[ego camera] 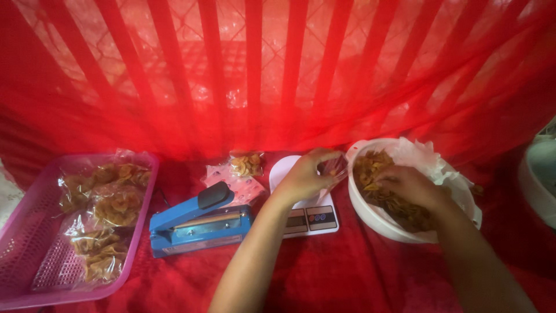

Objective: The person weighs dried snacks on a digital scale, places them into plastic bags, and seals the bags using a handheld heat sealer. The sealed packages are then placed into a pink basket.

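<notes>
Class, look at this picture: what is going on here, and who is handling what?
A person sits at a red cloth. The right hand reaches into a white bowl of fried chips. The left hand holds a small clear bag open above a white kitchen scale. A blue heat sealer lies left of the scale, and a pink basket at far left holds filled chip packets.

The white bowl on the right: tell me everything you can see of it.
The white bowl is round and deep, plastic by its look, and stands upright on the red cloth beside the white scale. A crumpled clear liner rises above its far rim. Golden-brown chips fill it. The right hand reaches into it, resting on the chips; the left hand holds a small clear bag at its left rim.
</notes>
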